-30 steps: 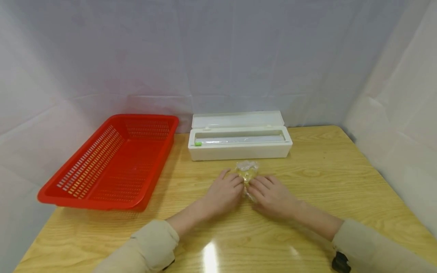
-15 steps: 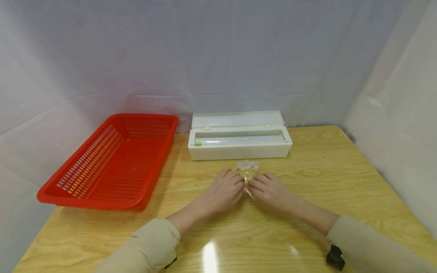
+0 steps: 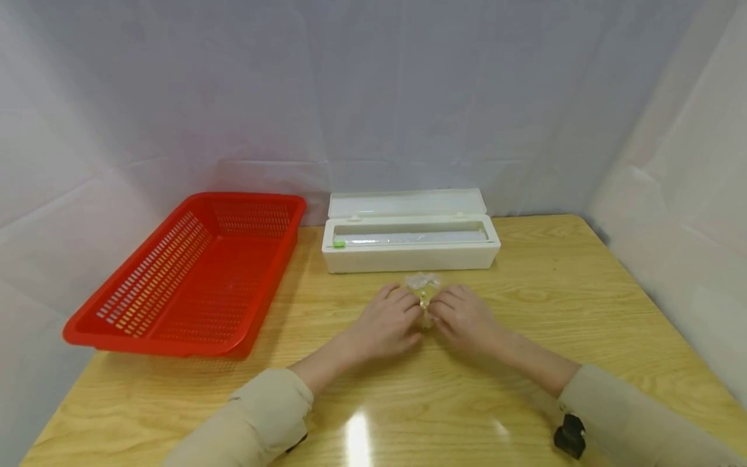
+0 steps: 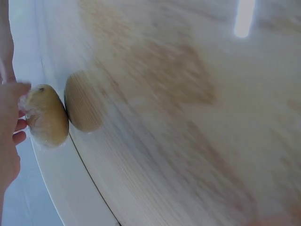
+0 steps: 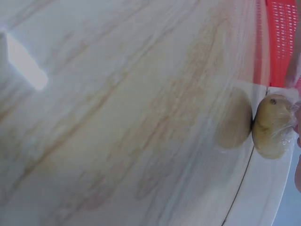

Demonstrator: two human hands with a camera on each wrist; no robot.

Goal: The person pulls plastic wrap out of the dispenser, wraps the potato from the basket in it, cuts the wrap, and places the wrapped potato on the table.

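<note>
A yellowish oval fruit or potato (image 4: 52,120), its exact kind unclear, sits on the table wrapped in clear cling film (image 3: 423,281). One dark spot marks its end in the right wrist view, where the produce (image 5: 269,136) has film bunched on its far side. My left hand (image 3: 385,324) pinches the film from the left with curled fingers. From the right, my right hand (image 3: 467,322) does the same, its fingertips close to the left ones. Between them, the hands hide most of the produce in the head view.
Behind the hands stands a white cling film dispenser (image 3: 411,261), lid raised, with a roll inside and a green slider (image 3: 339,244) at its left end. A red perforated basket (image 3: 271,285) stands to the left. Pale sheeting (image 3: 373,97) surrounds the wooden table (image 3: 583,311).
Both hands have shifted slightly away from me over the produce, covering more of it. The film end that stuck out towards me is now largely gathered between the fingers.
</note>
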